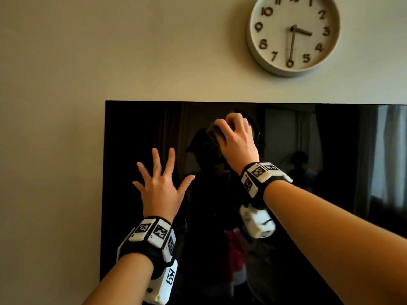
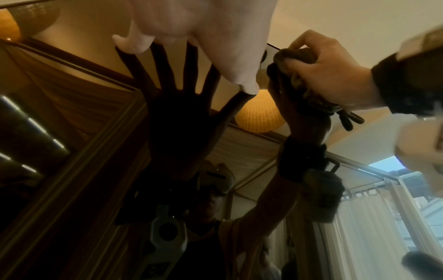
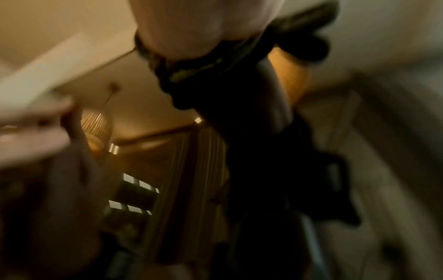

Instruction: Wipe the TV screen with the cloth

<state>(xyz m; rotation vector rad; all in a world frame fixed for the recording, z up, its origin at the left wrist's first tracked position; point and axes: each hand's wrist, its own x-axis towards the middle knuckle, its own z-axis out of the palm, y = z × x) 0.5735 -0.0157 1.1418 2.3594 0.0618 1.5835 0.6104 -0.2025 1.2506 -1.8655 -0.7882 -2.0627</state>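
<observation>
The cloth [image 1: 213, 134], a dark bunched wad, sits pressed against the upper part of the TV screen [image 1: 330, 172], a little left of the middle of what shows, with the right hand [image 1: 236, 139] curled over it and gripping it from above. The screen is black and glossy, hung on a pale wall [image 1: 55, 106], its top-left corner in sight. Lower and to the left, the left hand [image 1: 161, 186] is spread wide, fingers apart and straight, laid on the glass near the screen's left edge; the two hands are near each other but not touching. Both wrists carry black bands with white marker blocks. Above the screen's top edge, up and to the right, hangs a round wall clock [image 1: 294, 33]. From the left wrist the cloth [image 2: 294, 56] shows more plainly, folds bulging between the gripping fingers [image 2: 309, 39] and a loop hanging below the palm, and the spread fingertips meet their own dark reflection on the glass. The right wrist view is blurred; only a dark mass under the palm shows there.
</observation>
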